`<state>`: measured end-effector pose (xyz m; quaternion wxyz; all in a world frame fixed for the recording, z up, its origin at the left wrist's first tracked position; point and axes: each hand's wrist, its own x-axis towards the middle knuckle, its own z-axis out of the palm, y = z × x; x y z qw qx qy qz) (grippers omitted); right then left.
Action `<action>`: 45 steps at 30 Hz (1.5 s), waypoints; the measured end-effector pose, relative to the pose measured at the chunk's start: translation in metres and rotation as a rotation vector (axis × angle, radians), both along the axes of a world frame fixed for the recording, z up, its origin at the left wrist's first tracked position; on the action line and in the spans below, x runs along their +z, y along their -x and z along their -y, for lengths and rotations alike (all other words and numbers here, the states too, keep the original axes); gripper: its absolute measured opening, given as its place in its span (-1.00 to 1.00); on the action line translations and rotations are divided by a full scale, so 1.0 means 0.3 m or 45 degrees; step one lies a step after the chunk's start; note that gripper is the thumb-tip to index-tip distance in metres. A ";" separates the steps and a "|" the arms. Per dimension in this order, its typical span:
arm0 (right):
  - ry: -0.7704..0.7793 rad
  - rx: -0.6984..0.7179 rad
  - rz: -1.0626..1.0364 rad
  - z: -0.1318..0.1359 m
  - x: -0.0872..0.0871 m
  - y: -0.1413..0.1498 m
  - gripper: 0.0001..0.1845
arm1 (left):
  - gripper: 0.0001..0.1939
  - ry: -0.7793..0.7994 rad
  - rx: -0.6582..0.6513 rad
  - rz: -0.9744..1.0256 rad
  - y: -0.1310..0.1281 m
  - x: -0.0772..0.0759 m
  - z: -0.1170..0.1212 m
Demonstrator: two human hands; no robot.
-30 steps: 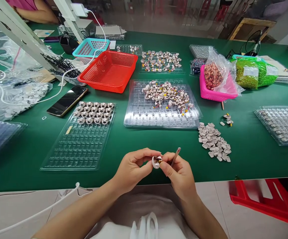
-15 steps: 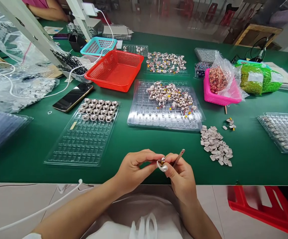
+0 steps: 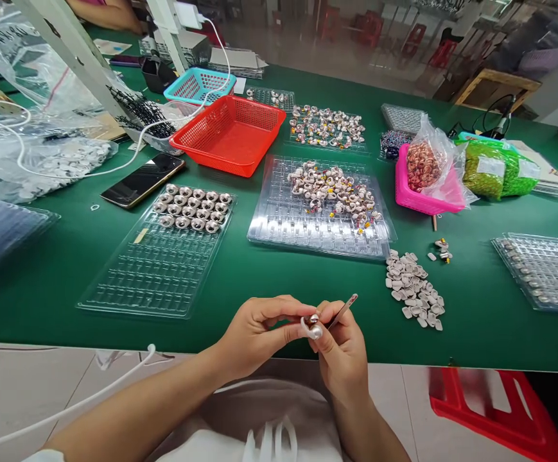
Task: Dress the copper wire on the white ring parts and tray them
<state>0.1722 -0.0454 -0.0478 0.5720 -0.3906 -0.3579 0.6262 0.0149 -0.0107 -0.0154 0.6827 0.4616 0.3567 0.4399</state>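
Above the near table edge, my left hand point(image 3: 254, 333) pinches a small whitish clip-on earbud point(image 3: 314, 332) with a curved band and a shiny round end. My right hand point(image 3: 345, 350) grips the same earbud from the other side with thumb and fingertips. A thin metal tool, apparently tweezers point(image 3: 348, 305), is tucked in my right hand and points up and right. Fingertips hide part of the earbud. Right of my hands lies a pile of small beige covers point(image 3: 416, 289). Beyond them, a stack of clear trays point(image 3: 288, 233) carries many loose earbud parts point(image 3: 331, 186).
At left, a clear tray point(image 3: 134, 276) holds rows of shiny earbuds point(image 3: 194, 206). Behind it lie a phone point(image 3: 142, 181) and a red basket point(image 3: 230, 138). A pink basket point(image 3: 427, 204) and green bags point(image 3: 500, 170) stand right. Another filled tray point(image 3: 548, 269) sits far right.
The earbud is turned slightly between my fingers, so its shiny round end faces up more. Both hands stay close together, and the whole view has tilted slightly.
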 end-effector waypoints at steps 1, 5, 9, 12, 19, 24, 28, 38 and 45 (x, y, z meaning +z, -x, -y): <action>-0.008 0.000 -0.003 0.003 0.001 0.005 -0.81 | -0.85 0.071 -0.013 0.037 0.001 0.002 -0.001; -0.017 -0.019 0.051 0.013 0.013 0.016 -0.77 | -0.84 0.357 -0.058 0.126 0.003 -0.004 -0.010; -0.052 0.001 0.112 0.015 0.030 0.006 -0.85 | -0.76 0.546 -0.056 0.222 0.002 -0.012 -0.021; -0.059 0.032 0.158 0.009 0.044 -0.010 -0.90 | -0.72 0.640 -0.092 0.279 -0.002 -0.007 -0.025; -0.067 0.117 0.354 -0.009 0.087 -0.035 -0.96 | -0.72 0.640 -0.162 0.218 0.001 -0.006 -0.034; -0.113 0.121 0.456 -0.008 0.080 -0.047 -0.92 | -0.84 0.429 -0.166 0.142 0.018 -0.003 -0.025; -0.198 0.146 0.517 -0.002 0.061 -0.059 -0.83 | -0.92 0.261 -0.189 0.024 0.033 0.004 -0.013; -0.429 0.031 0.716 0.011 0.037 -0.046 -0.65 | -0.68 -0.493 -0.034 -0.264 0.025 0.016 0.003; -0.365 0.016 0.604 0.017 0.026 -0.038 -0.71 | -0.62 -0.463 -0.024 -0.254 0.012 0.006 0.006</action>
